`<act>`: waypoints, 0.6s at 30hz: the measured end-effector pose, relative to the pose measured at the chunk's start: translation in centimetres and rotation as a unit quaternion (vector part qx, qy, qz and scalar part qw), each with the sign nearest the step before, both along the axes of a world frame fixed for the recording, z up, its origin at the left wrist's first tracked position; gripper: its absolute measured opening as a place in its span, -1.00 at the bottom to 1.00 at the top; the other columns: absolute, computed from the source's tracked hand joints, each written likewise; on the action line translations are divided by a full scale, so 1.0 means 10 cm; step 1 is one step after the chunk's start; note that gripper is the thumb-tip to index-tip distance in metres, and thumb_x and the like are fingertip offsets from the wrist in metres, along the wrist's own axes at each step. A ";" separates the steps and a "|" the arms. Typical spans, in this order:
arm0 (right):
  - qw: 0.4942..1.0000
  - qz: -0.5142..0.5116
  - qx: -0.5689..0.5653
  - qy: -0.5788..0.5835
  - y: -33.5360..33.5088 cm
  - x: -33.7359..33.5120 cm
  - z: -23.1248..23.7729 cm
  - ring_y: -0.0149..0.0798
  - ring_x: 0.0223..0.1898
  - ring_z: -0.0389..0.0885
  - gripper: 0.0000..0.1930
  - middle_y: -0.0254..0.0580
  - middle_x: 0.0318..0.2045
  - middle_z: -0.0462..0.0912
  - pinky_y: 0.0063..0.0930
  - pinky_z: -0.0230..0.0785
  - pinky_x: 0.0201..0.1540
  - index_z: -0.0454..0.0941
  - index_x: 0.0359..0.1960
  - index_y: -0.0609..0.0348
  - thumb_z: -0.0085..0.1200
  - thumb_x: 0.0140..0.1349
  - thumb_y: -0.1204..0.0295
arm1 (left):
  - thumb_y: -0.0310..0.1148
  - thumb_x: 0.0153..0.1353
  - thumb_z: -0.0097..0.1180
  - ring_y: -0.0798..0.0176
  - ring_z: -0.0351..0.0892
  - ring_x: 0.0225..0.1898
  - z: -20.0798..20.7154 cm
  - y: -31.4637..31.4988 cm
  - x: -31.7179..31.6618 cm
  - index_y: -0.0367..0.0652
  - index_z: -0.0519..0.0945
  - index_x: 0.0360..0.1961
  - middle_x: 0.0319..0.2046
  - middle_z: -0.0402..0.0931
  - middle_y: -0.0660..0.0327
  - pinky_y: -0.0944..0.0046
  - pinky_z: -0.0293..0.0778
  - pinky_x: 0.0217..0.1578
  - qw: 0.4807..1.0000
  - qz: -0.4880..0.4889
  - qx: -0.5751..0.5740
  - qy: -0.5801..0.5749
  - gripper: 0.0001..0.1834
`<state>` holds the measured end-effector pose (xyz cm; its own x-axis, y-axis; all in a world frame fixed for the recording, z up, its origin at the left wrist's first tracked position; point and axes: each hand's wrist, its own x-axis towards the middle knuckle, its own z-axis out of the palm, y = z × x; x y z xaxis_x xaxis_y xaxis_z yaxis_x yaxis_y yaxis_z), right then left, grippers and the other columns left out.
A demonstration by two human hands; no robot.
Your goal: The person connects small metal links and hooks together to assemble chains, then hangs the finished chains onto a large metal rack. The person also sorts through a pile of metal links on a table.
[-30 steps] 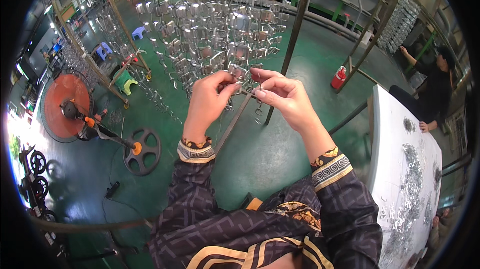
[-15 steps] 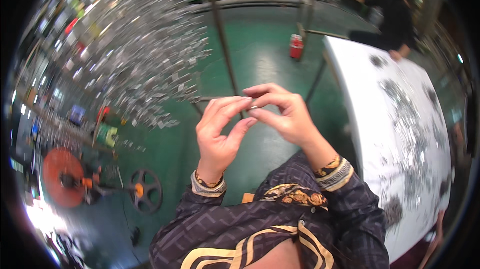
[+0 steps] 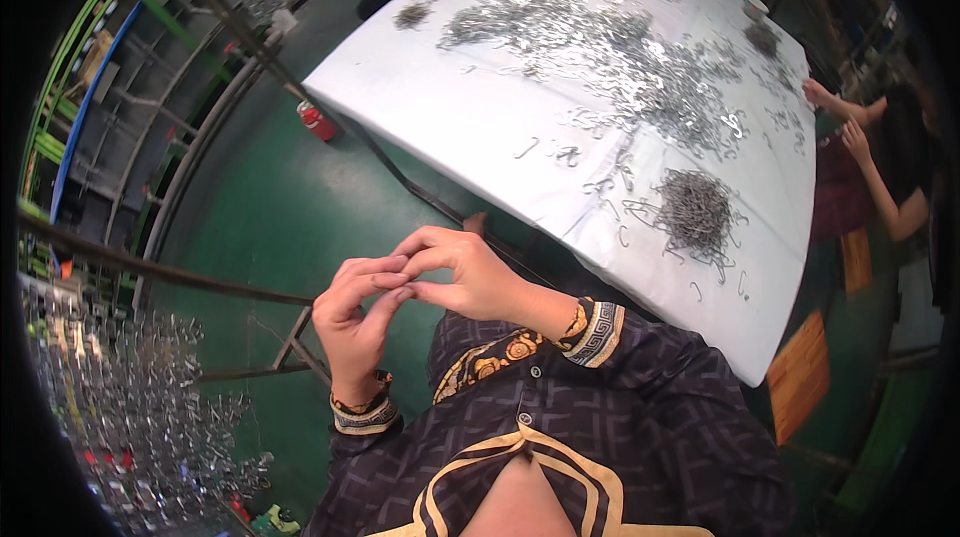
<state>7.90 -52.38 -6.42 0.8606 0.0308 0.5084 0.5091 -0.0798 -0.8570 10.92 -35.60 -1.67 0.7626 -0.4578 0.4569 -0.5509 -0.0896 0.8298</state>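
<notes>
My left hand [image 3: 352,322] and my right hand [image 3: 465,275] meet in front of my body, above the green floor. Their fingertips press together in a pinch, and whatever lies between them is hidden. Up ahead to the right stands a table with a white cover [image 3: 430,87]. A dense pile of small bent metal hooks [image 3: 695,212] sits near its close corner, with single hooks strewn around it. Many small shiny metal pieces [image 3: 620,62] spread over the table's middle. Neither hand touches the table.
A red bottle [image 3: 316,122] stands on the floor by the table. A metal bar frame [image 3: 170,272] and hanging rows of shiny metal parts [image 3: 140,407] are at left. A wooden stool [image 3: 800,377] is at right. Co-workers' hands [image 3: 858,142] show around the table.
My view has swung right, so the table now fills the upper middle. The hands stay together; the small metallic thing glimpsed at my right fingertips before is now out of sight.
</notes>
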 end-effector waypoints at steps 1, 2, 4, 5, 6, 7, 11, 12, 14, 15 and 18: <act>1.000 -0.029 -0.006 0.009 -0.11 -0.06 -0.06 -0.10 -0.15 0.60 -0.83 -0.12 -0.21 0.63 -0.30 0.45 -0.09 0.69 -0.31 0.19 0.28 0.01 0.50 | -0.69 -0.10 0.31 0.18 0.61 -0.20 -0.05 -0.12 0.03 -0.27 0.70 -0.38 -0.29 0.69 0.09 0.25 0.51 -0.19 1.000 -0.023 0.014 0.007 -0.80; 0.998 -0.057 -0.012 0.019 -0.21 -0.12 -0.12 -0.10 -0.16 0.60 -0.83 -0.12 -0.21 0.62 -0.31 0.45 -0.09 0.69 -0.31 0.19 0.28 0.01 0.50 | -0.68 -0.10 0.31 0.18 0.62 -0.21 -0.12 -0.24 0.05 -0.26 0.71 -0.39 -0.29 0.69 0.11 0.25 0.52 -0.20 0.999 -0.040 0.023 -0.002 -0.81; 0.993 -0.106 -0.030 0.042 -0.40 -0.24 -0.25 -0.09 -0.12 0.59 -0.83 -0.12 -0.18 0.62 -0.29 0.44 -0.06 0.69 -0.32 0.16 0.29 0.01 0.48 | -0.67 -0.10 0.31 0.19 0.62 -0.22 -0.25 -0.45 0.09 -0.26 0.70 -0.39 -0.30 0.69 0.11 0.25 0.52 -0.20 0.996 -0.072 0.045 -0.010 -0.81; 0.988 -0.136 -0.052 0.048 -0.48 -0.31 -0.31 -0.08 -0.11 0.58 -0.83 -0.12 -0.17 0.62 -0.27 0.43 -0.05 0.70 -0.32 0.16 0.29 0.00 0.47 | -0.67 -0.09 0.32 0.19 0.62 -0.22 -0.31 -0.56 0.10 -0.27 0.70 -0.39 -0.30 0.69 0.11 0.25 0.52 -0.21 0.995 -0.087 0.056 -0.014 -0.81; 0.983 -0.161 -0.074 0.053 -0.55 -0.36 -0.36 -0.08 -0.09 0.57 -0.83 -0.13 -0.17 0.62 -0.26 0.42 -0.03 0.70 -0.32 0.16 0.30 0.00 0.46 | -0.65 -0.09 0.32 0.19 0.63 -0.24 -0.36 -0.65 0.10 -0.27 0.70 -0.39 -0.32 0.69 0.11 0.25 0.52 -0.21 0.993 -0.095 0.069 -0.009 -0.83; 0.976 -0.185 -0.096 0.058 -0.61 -0.43 -0.41 -0.07 -0.08 0.56 -0.82 -0.13 -0.16 0.62 -0.24 0.41 -0.01 0.70 -0.32 0.16 0.30 -0.01 0.46 | -0.65 -0.09 0.32 0.19 0.64 -0.25 -0.42 -0.72 0.10 -0.27 0.70 -0.40 -0.32 0.70 0.11 0.25 0.52 -0.21 0.992 -0.101 0.073 0.001 -0.83; 0.923 -0.338 -0.162 0.091 -0.95 -0.71 -0.53 -0.05 -0.07 0.53 -0.81 -0.13 -0.17 0.62 -0.23 0.37 0.00 0.70 -0.32 0.13 0.31 -0.02 0.46 | -0.66 -0.08 0.30 0.19 0.65 -0.28 -0.63 -0.93 0.10 -0.28 0.68 -0.42 -0.34 0.70 0.13 0.26 0.52 -0.21 0.989 -0.112 0.093 0.027 -0.86; 0.897 -0.390 -0.180 0.103 -1.10 -0.78 -0.61 -0.06 -0.09 0.53 -0.80 -0.13 -0.19 0.61 -0.24 0.36 -0.01 0.70 -0.30 0.13 0.31 -0.01 0.47 | -0.68 -0.07 0.29 0.20 0.65 -0.27 -0.66 -0.98 0.10 -0.29 0.67 -0.42 -0.34 0.69 0.12 0.26 0.53 -0.21 0.988 -0.120 0.094 0.029 -0.86; 0.841 -0.479 -0.220 0.126 -1.37 -0.88 -0.73 -0.08 -0.14 0.50 -0.79 -0.17 -0.25 0.60 -0.25 0.33 -0.05 0.69 -0.28 0.14 0.31 -0.01 0.47 | -0.69 -0.05 0.27 0.21 0.65 -0.25 -0.68 -1.03 0.10 -0.29 0.66 -0.42 -0.34 0.69 0.12 0.27 0.53 -0.19 0.986 -0.125 0.100 0.035 -0.86; 0.808 -0.519 -0.243 0.139 -1.50 -0.91 -0.77 -0.09 -0.17 0.49 -0.78 -0.20 -0.28 0.58 -0.25 0.32 -0.06 0.69 -0.27 0.16 0.32 -0.01 0.47 | -0.69 -0.05 0.27 0.20 0.65 -0.25 -0.70 -1.05 0.10 -0.29 0.66 -0.42 -0.34 0.69 0.12 0.26 0.53 -0.19 0.986 -0.128 0.104 0.034 -0.86; 0.770 -0.527 -0.330 0.141 -1.79 -0.87 -0.88 -0.14 -0.21 0.47 -0.75 -0.22 -0.32 0.55 -0.29 0.28 -0.10 0.70 -0.24 0.12 0.33 -0.02 0.45 | -0.68 -0.06 0.28 0.20 0.65 -0.25 -0.75 -1.10 0.10 -0.28 0.66 -0.43 -0.33 0.70 0.12 0.25 0.51 -0.17 0.983 -0.134 0.117 0.033 -0.86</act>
<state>-0.84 -70.28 -15.26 0.6575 -0.5895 0.4693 -0.3371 -0.7872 -0.5165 11.94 -46.56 -9.18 0.6247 -0.7333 0.2683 -0.5260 -0.1412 0.8387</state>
